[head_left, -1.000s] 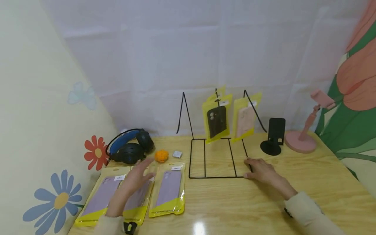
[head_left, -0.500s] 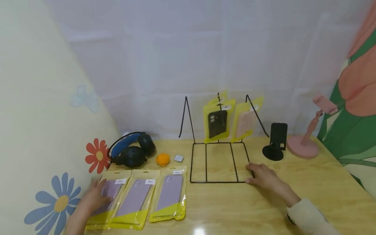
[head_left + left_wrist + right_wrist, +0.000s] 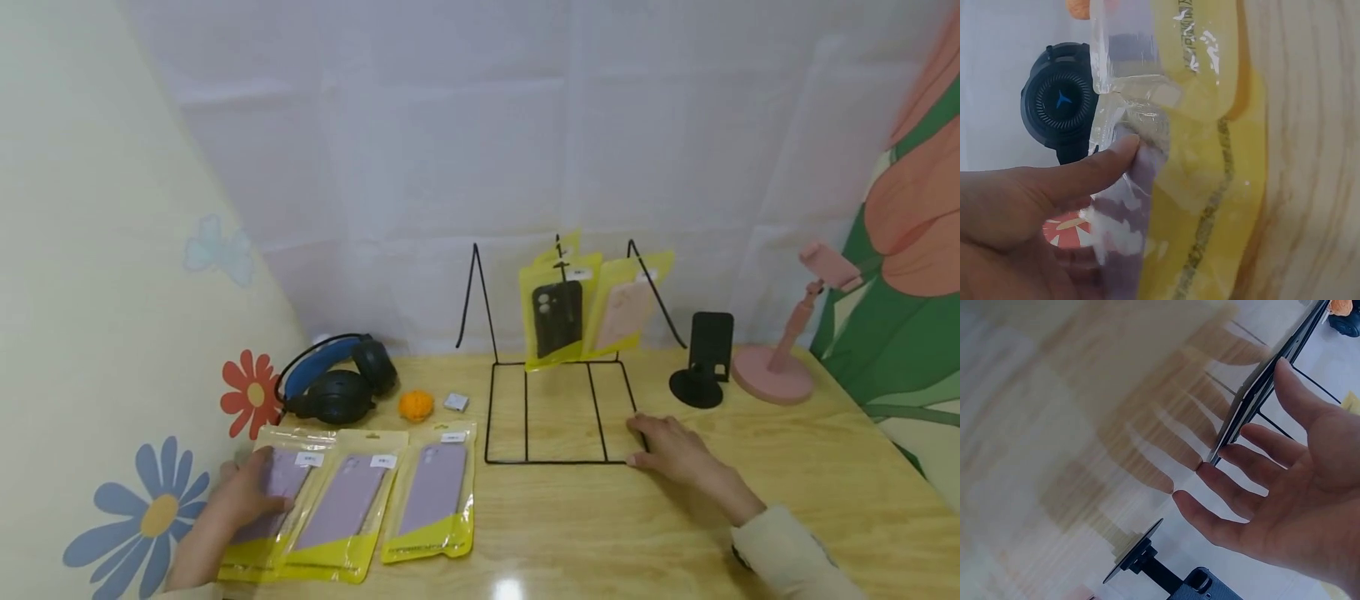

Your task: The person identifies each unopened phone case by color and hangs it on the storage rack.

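Note:
At the left of the table, my left hand (image 3: 243, 496) holds the leftmost packaged purple phone case (image 3: 283, 475) by its left edge. In the left wrist view the thumb (image 3: 1116, 156) presses on the clear film, while the other fingers are partly hidden behind the package. My right hand (image 3: 678, 450) touches the front right corner of a black wire display rack (image 3: 558, 462) with spread, nearly straight fingers. Packaged phone cases hang on the rack: a black one (image 3: 557, 321) on the middle hook and a pink one (image 3: 624, 317) on the right.
Two more packaged purple cases (image 3: 341, 508) lie beside the held one. Behind them are headphones (image 3: 337, 392), an orange ball-like object (image 3: 416, 406) and a small white box (image 3: 456, 402). A black phone stand (image 3: 701, 367) and a pink stand (image 3: 772, 379) stand right of the rack.
My left hand has moved left and down from above the middle package to the leftmost one, whose left edge now sits slightly raised. My right hand stays at the rack corner.

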The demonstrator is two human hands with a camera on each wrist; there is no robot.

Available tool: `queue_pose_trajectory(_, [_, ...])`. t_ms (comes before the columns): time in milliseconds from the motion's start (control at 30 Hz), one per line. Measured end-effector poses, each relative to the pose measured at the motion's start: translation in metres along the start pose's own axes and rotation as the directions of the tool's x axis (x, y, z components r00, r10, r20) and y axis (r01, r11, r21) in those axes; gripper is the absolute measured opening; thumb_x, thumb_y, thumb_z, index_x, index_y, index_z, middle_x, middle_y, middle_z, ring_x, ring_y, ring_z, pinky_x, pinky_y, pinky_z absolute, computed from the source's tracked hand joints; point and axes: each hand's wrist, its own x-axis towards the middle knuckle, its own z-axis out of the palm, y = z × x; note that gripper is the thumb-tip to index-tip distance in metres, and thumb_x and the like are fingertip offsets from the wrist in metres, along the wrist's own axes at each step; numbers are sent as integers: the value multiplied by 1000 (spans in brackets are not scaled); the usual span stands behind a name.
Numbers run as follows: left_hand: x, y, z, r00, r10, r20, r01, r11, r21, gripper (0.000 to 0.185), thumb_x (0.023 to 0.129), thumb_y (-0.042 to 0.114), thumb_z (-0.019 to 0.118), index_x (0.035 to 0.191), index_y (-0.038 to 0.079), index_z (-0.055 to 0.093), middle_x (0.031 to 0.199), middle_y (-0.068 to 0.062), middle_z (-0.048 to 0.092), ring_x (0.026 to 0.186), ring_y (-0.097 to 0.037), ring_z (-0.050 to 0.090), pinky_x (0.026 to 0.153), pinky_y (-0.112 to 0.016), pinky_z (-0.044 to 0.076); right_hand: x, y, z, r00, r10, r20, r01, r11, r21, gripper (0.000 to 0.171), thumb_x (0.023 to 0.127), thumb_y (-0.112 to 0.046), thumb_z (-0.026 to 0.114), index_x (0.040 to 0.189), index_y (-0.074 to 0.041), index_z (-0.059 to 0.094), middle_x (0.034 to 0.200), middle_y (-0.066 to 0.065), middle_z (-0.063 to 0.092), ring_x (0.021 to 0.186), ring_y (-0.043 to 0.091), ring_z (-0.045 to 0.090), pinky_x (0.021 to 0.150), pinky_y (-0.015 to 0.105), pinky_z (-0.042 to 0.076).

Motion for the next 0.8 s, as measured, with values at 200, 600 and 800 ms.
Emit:
queue_pose_trajectory(200, [-16,0,-16,943,273,-190,-268,962,51,58,82,-7,61,137,-11,42,122,-41,48,104,-55,48,85,-64,44,1,1,1,1000,-7,-3,7,1000,-6,60,87,-31,71,135,-1,53,142,25,44,121,52,42,87,70,37])
queue_pose_trajectory(600, [-89,72,-48,749,469,-468,-526,850,11,47,82,-11,68,123,11,67,104,-7,57,85,-10,50,63,-15,47,1,3,0,1000,-16,14,16,1000,-8,61,87,-32,71,136,-1,52,143,26,44,121,52,42,86,69,38])
queue_pose_trajectory(800, [-96,136,-32,542,675,-500,-827,533,-177,50,78,-19,66,120,7,68,87,3,46,75,-6,46,63,-15,51,1,5,1,999,-33,6,33,999,-2,61,87,-32,70,136,0,52,142,26,44,120,53,42,86,69,38])
